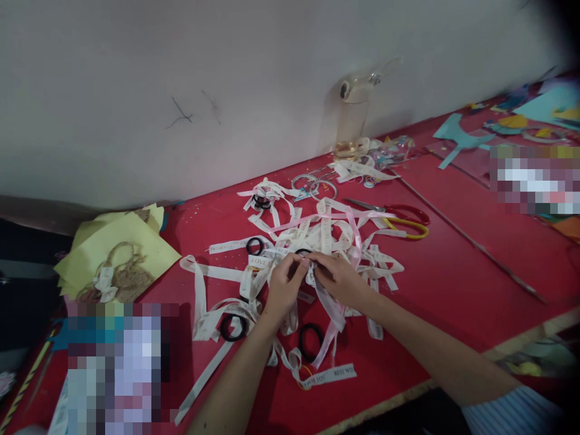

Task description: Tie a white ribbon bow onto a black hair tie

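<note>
My left hand (283, 285) and my right hand (339, 276) meet over a heap of white printed ribbon strips (317, 235) on the red table (453, 272). Both hands pinch the same white ribbon piece (310, 267) between their fingertips. A pink ribbon (356, 232) winds through the heap. Black hair ties lie around: one (254, 246) above my left hand, one (232, 327) at lower left, one (310, 342) below my hands.
Scissors with red and yellow handles (403, 219) lie right of the heap. A clear glass jar (352, 118) stands against the white wall. Yellow paper with twine (118, 261) lies at left. A thin stick (475, 244) crosses the table at right, coloured paper cut-outs (457, 136) beyond.
</note>
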{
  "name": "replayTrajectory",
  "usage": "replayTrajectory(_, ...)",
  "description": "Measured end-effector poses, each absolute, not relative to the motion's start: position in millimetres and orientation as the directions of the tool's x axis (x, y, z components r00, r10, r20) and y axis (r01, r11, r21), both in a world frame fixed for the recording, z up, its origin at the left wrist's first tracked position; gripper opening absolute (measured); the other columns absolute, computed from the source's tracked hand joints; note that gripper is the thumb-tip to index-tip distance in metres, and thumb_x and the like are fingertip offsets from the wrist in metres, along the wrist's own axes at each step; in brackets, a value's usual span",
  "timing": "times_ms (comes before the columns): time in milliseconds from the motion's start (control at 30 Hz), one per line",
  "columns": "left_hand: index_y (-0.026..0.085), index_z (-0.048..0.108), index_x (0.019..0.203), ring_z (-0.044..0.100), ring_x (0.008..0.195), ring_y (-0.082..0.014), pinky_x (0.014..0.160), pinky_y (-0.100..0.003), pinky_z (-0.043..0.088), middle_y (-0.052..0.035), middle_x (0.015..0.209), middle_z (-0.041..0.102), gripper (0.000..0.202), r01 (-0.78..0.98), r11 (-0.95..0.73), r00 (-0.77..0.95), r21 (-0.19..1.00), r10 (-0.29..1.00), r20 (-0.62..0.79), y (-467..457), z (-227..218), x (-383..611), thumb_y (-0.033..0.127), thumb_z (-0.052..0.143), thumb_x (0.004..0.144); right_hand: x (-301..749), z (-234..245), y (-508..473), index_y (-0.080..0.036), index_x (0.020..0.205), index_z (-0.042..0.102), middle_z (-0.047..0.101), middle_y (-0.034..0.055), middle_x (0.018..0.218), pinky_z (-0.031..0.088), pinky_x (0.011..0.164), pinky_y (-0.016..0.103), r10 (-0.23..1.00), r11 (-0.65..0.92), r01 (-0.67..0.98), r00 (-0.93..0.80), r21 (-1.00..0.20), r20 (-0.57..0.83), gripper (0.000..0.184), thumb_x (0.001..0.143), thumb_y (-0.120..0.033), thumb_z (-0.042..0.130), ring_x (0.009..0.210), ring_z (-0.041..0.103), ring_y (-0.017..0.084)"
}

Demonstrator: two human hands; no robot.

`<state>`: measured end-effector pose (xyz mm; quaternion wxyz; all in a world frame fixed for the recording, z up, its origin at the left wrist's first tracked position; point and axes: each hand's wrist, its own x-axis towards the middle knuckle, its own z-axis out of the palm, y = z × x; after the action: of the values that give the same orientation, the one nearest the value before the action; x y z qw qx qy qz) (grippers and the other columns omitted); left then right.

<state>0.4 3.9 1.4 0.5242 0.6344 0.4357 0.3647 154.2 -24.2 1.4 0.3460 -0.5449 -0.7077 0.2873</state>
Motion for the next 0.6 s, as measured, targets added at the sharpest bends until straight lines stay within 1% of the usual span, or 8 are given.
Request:
replayTrajectory(267,0.017,0.056,0.081,0.043,0.065,-0.0104,0.062,-0.022,0.034,0.0036,0.069,0.049,0.021,0.152,-0.072,0.349,0.986,0.937,0.014,4.7,-0.3,0.6,0.037,0.051,0.087,154.0,1.6,-23.4,-0.023,0.117,0.056,0.069,0.0039,0.093,0.046,0.074,0.027,0.969,0.245,0.577,-0.175,-0.779,0.175,0.034,0.086,-0.013,0.044,0.080,0.064,0.017)
replayTrajectory(433,0.017,0.056,0.080,0.043,0.064,-0.0104,0.062,-0.022,0.034,0.0037,0.068,0.048,0.021,0.132,-0.064,0.341,0.989,0.940,0.016,3.6,0.9,1.2,0.037,0.051,0.087,153.2,0.6,-24.2,-0.024,0.116,0.057,0.069,0.0022,0.092,0.046,0.074,0.028,0.972,0.230,0.564,-0.163,-0.793,0.167,0.032,0.087,-0.014,0.045,0.078,0.063,0.017)
replayTrajectory(500,0.018,0.056,0.079,0.043,0.065,-0.0106,0.062,-0.022,0.035,0.0036,0.069,0.049,0.021,0.122,-0.063,0.330,0.990,0.944,0.020,2.8,1.8,1.5,0.037,0.051,0.087,153.0,0.5,-24.7,-0.024,0.115,0.057,0.069,0.0017,0.092,0.046,0.074,0.028,0.976,0.217,0.547,-0.145,-0.808,0.164,0.031,0.088,-0.015,0.045,0.079,0.063,0.017)
replayTrajectory(600,0.017,0.056,0.079,0.043,0.066,-0.0107,0.063,-0.021,0.035,0.0033,0.069,0.049,0.020,0.100,-0.068,0.311,0.993,0.950,0.034,1.7,3.8,1.3,0.036,0.051,0.087,152.9,2.5,-25.4,-0.025,0.114,0.058,0.068,0.0014,0.100,0.045,0.077,0.027,0.976,0.216,0.481,-0.111,-0.850,0.185,0.029,0.089,-0.016,0.045,0.087,0.062,0.016)
